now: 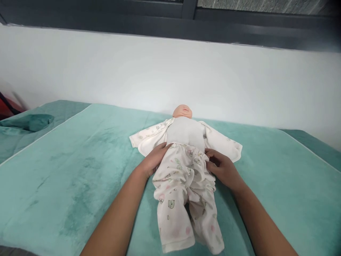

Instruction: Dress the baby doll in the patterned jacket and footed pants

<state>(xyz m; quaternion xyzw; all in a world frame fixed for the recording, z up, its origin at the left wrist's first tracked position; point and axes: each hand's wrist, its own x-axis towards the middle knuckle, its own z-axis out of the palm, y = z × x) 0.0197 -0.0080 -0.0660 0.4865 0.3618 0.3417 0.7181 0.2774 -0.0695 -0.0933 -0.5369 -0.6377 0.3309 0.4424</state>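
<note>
A baby doll (185, 131) lies on its back, its head toward the wall. White printed baby pants (173, 177) cover its legs up to the waist, and the leg ends lie toward me. The doll's arms are in a white printed jacket (154, 134) that is spread open, baring the grey-white torso. My left hand (157, 156) rests at the left side of the waistband, its fingers partly tucked behind the cloth. At the right side, my right hand (222, 167) has bent fingers gripping the pants' waist edge; some fingertips are hidden.
A green plush cover (80, 170) lies under the doll. Behind it rises a white wall (112, 71) with a dark window frame (160, 21) above. Bunched green cloth (29, 122) and a red item (9, 106) are at the far left.
</note>
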